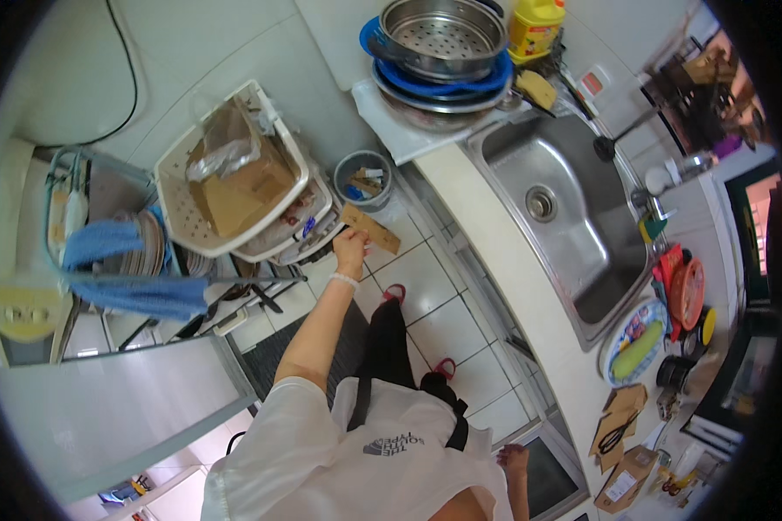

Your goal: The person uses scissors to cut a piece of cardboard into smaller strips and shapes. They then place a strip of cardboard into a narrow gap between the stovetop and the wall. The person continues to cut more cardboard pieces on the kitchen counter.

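My left hand (350, 253) reaches out and pinches a flat strip of brown cardboard (379, 233) by its edge, over the tiled floor. Just beyond the strip stands a grey waste bin (363, 207) with scraps of cardboard and paper inside. Left of this hand, a white plastic basket (231, 244) holds brown cardboard and a clear plastic bag (225, 159). My right hand (513, 458) hangs low beside my body, near the front of the counter. Its fingers look curled and partly hidden, and I see nothing in it.
A steel sink (560, 195) is set in the white counter (495, 215). Stacked pans and a steel steamer (443, 39) sit at its far end. Cut cardboard with black scissors (616, 435) and a small carton (625, 478) lie near. A dish rack (169, 279) stands left.
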Motion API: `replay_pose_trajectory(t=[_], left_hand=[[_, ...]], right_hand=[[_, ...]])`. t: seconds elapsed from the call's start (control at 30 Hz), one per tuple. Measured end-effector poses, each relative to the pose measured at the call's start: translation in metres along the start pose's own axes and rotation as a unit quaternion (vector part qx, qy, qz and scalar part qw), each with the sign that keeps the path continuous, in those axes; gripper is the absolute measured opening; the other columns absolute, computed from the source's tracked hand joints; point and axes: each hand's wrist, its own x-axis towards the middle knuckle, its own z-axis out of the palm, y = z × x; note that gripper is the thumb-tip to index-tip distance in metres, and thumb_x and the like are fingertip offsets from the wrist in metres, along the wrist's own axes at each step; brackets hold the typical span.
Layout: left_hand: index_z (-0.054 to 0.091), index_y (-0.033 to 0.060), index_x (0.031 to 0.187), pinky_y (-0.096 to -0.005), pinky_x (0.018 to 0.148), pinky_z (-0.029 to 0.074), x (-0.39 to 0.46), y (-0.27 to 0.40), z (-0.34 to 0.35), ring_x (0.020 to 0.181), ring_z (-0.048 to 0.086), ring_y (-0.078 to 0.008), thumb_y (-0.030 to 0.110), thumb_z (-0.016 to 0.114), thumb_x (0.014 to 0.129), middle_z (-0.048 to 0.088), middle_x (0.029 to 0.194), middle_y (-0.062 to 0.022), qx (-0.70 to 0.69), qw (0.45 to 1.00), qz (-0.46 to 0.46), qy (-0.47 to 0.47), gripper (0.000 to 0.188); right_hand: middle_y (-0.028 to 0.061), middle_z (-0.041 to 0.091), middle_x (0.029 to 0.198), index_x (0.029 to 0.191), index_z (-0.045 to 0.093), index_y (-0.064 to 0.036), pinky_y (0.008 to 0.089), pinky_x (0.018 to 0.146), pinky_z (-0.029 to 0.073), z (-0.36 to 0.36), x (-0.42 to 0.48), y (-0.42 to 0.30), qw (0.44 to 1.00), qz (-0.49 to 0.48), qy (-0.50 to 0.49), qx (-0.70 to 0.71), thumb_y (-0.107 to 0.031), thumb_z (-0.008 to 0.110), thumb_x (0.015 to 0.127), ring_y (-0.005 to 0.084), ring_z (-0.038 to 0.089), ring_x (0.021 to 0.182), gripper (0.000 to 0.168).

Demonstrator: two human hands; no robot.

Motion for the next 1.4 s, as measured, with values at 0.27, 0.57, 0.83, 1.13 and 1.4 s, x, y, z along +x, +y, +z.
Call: replay_pose_trajectory(t=[0.27,0.57,0.83,1.13,1.4], left_hand=[[0.057,0.0001,0.071,-0.0279,0.051,0.041,0.165,0.039,0.028,0.057,0.050,-0.0129,0.002,0.055,0.086,0.055,0.068,-0.0041,-0.075,0.994,0.002,0.078,0.016],[0.057,-0.0025,0.093,-0.0267,0.055,0.043,0.292,-0.017,0.029,0.059,0.051,-0.0136,0.001,0.054,0.088,0.057,0.072,-0.0052,0.039,0.986,0.047,0.152,0.007],[0.052,-0.0008,0.079,-0.0324,0.049,0.046,0.232,-0.120,-0.010,0.052,0.050,-0.0175,0.004,0.055,0.087,0.055,0.064,-0.0102,0.266,0.955,-0.128,-0.026,0.010],[0.053,-0.0022,0.065,-0.0307,0.034,0.045,0.042,-0.133,-0.035,0.040,0.054,-0.0201,0.008,0.063,0.081,0.053,0.053,-0.0107,0.278,0.903,-0.201,-0.259,0.021],[0.049,0.0052,0.066,-0.0258,0.034,0.045,-0.114,-0.077,0.030,0.039,0.056,-0.0173,0.005,0.062,0.081,0.055,0.055,-0.0069,0.320,0.892,-0.088,-0.306,0.020]], right_hand=[[0.0103,0.060,0.070,0.082,0.059,-0.006,0.0400,0.048,0.046,0.107,-0.080,-0.022,0.921,-0.163,-0.059,-0.349,-0.019,0.060,0.069,0.0249,0.055,0.055,0.018],[0.0083,0.061,0.076,0.075,0.061,-0.011,0.0422,0.055,0.044,0.118,-0.109,-0.020,0.639,-0.515,-0.069,-0.567,-0.022,0.066,0.047,0.0264,0.056,0.066,0.030],[0.0036,0.068,0.085,0.084,0.069,-0.017,0.0395,0.059,0.051,0.092,-0.108,-0.001,0.666,-0.374,-0.110,-0.636,-0.026,0.063,0.070,0.0222,0.065,0.074,0.018],[0.0139,0.063,0.074,0.087,0.059,0.005,0.0303,0.051,0.050,0.080,-0.022,0.026,0.985,0.018,-0.057,0.165,-0.007,0.049,0.089,0.0222,0.062,0.063,0.015],[0.0054,0.062,0.075,0.093,0.061,0.001,0.0259,0.057,0.048,0.075,-0.031,0.018,0.976,-0.201,-0.015,-0.088,-0.002,0.050,0.084,0.0127,0.058,0.064,0.015]])
